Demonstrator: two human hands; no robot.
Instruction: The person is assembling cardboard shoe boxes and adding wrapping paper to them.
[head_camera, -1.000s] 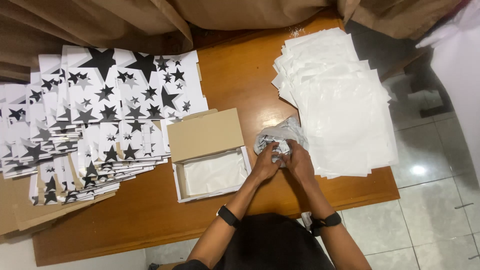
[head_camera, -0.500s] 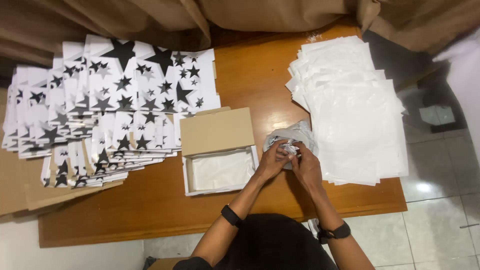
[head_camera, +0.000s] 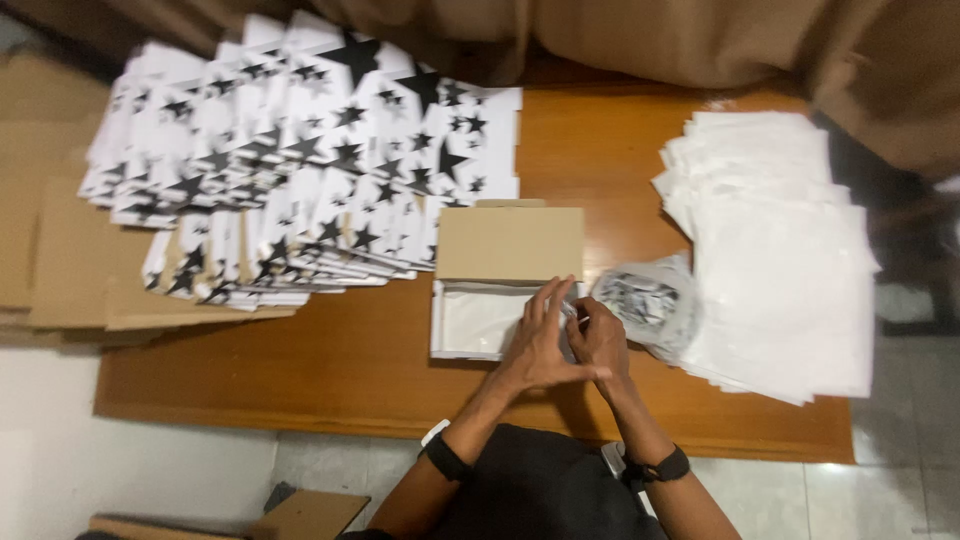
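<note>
At the lower centre of the frame, a small pale item (head_camera: 572, 312), too blurred to identify, is pinched between the fingers of the left hand (head_camera: 540, 345) and right hand (head_camera: 603, 340). It is held over the right edge of the open white box (head_camera: 470, 320) on the wooden surface (head_camera: 330, 370), just beside the clear plastic bag (head_camera: 645, 300).

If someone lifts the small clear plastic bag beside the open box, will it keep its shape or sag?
The clear plastic bag looks thin and crumpled, so it would probably sag. Its small loose contents would likely shift. It seems light, so a push might slide it across the wooden table.

Open white box (head_camera: 480, 320) with brown lid mid-table — star-printed white packages (head_camera: 300, 170) stacked left.
</note>
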